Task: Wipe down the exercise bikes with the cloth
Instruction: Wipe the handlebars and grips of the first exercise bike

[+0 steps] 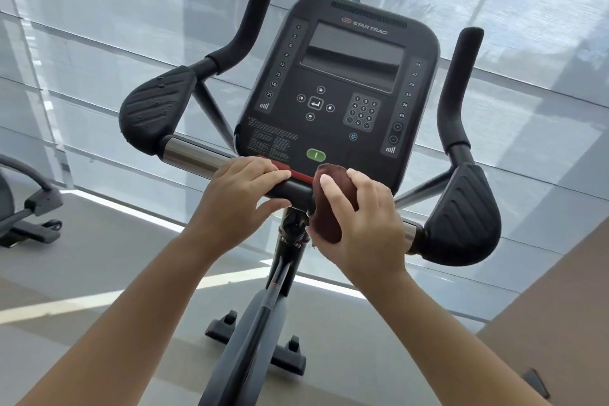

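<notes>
A black exercise bike [336, 82] stands right in front of me, its console facing up with a dark screen and keypad. My left hand [240, 194] is wrapped around the handlebar [194, 153] just below the console's left corner. My right hand [365, 217] is closed on a dark brown cloth [329, 204], which is bunched around the bar's centre where it meets the stem [290, 234]. Black elbow pads sit at both ends of the bar, each with an upright grip behind it.
A second machine's base [29, 208] stands at the far left on the grey floor. Shaded windows [99, 43] fill the wall behind the bike. The bike's front foot with wheels [257, 339] rests below. A brown surface [560, 306] lies at the lower right.
</notes>
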{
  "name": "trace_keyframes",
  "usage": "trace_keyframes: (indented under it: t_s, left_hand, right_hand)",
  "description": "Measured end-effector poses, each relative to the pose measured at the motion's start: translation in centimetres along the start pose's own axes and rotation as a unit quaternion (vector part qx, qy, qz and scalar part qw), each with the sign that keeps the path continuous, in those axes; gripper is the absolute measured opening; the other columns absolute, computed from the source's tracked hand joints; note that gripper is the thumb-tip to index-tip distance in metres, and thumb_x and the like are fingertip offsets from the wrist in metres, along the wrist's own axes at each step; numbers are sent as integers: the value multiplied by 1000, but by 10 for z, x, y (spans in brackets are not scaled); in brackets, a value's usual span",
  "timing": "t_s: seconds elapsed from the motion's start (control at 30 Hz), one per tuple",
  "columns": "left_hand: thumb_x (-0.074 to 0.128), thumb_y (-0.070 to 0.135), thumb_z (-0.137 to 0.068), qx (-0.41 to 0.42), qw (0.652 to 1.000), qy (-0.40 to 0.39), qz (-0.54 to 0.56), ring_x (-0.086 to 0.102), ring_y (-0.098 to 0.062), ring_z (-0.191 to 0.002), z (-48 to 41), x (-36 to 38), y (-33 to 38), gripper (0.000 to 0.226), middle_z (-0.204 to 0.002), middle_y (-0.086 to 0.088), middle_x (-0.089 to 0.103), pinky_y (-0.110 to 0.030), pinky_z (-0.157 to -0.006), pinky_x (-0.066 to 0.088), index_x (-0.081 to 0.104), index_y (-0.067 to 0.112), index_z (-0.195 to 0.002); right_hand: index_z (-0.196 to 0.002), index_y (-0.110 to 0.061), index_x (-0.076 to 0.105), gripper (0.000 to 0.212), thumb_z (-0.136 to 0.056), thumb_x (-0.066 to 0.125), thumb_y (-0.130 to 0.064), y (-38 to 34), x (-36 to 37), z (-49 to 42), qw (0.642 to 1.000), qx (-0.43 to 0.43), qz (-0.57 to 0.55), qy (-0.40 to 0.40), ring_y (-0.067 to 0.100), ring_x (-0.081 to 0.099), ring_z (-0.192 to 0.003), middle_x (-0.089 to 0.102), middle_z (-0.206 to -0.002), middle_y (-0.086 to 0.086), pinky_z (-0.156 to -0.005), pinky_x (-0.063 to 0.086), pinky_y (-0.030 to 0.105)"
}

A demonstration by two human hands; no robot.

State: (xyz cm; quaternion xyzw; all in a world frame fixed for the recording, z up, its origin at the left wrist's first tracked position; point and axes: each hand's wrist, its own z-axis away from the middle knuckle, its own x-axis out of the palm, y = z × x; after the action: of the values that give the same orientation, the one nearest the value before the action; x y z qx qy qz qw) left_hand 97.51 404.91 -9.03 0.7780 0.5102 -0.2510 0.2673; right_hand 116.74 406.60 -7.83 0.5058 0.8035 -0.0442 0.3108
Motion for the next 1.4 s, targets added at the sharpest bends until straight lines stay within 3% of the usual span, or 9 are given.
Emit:
trace_keyframes:
  t_s: [0.17, 0.3, 0.4, 0.47, 0.6, 0.8, 1.07, 1.3, 1.4]
  left_hand:
    - [67, 29, -76, -5, 1000, 16, 13, 60, -30, -99, 1, 1, -2, 40, -102, -11, 67, -39, -90, 41, 63, 4, -107]
    - [73, 21, -74, -1, 1000, 12, 18, 59, -30, -100, 2, 1, -3, 40, -105, -11, 67, -38, -91, 41, 63, 4, -108]
    - [74, 15, -73, 1, 1000, 6, 6, 59, -31, -103, 4, -4, -8, 43, -109, -13, 65, -40, -92, 42, 60, 2, -111]
    - [74, 11, -72, -14, 1000, 17, -12, 59, -33, -104, 7, -10, -15, 44, -109, -17, 65, -42, -92, 43, 59, -1, -112]
    - [72, 15, -75, -26, 999, 16, -23, 56, -32, -111, 12, -17, -30, 44, -114, -16, 63, -42, -96, 39, 59, -2, -113]
    - [69, 25, -76, -34, 999, 7, -6, 49, -29, -119, 9, -20, -47, 48, -118, -13, 61, -40, -99, 36, 58, 1, -116]
    - [70, 15, -77, -29, 999, 25, -27, 52, -31, -116, 18, -28, -62, 43, -118, -12, 62, -43, -96, 39, 59, 5, -117]
    - [76, 11, -70, -10, 996, 40, -75, 55, -31, -113, 20, -38, -78, 44, -113, -13, 64, -45, -94, 41, 62, 2, -111]
    - [77, 12, -70, -23, 996, 41, -72, 55, -32, -113, 21, -41, -85, 44, -113, -14, 65, -45, -94, 41, 63, 2, -110]
  right_hand:
    - [-108, -44, 52, 56, -57, 66, -63, 10, -13, -47, 934, 72, -218, -275, 16, 53, -85, 54, -94, -8, -69, 39, 27]
    - [-115, -25, 60, 59, -62, 73, -49, -12, 0, -26, 990, 30, -92, -104, 27, 57, -84, 62, -103, 8, -67, 49, 32]
    - [-112, -18, 64, 54, -64, 74, -41, -30, 8, -15, 999, 0, 24, -30, 31, 60, -80, 65, -102, 16, -62, 54, 35]
    - [-114, -23, 60, 59, -61, 75, -46, -28, 7, -36, 994, -4, -43, -103, 28, 56, -78, 62, -100, 10, -64, 50, 32]
    - [-110, -39, 50, 58, -59, 66, -63, -17, 6, -76, 920, 42, -199, -335, 20, 56, -86, 56, -96, -5, -76, 48, 33]
    - [-113, -19, 62, 60, -61, 75, -46, -60, 22, -40, 994, -11, 32, -100, 24, 58, -69, 65, -96, 12, -52, 47, 27]
    - [-123, -24, 53, 71, -60, 80, -45, -55, 19, -64, 959, 33, -253, -121, 25, 54, -93, 57, -108, 5, -76, 36, 26]
    - [-126, -21, 50, 69, -67, 71, -50, -92, 38, -79, 978, 33, -143, -149, 28, 53, -91, 55, -114, 12, -72, 45, 32]
    - [-118, -14, 59, 62, -66, 74, -44, -102, 43, -63, 998, -10, -23, -50, 36, 61, -85, 63, -107, 21, -65, 54, 38]
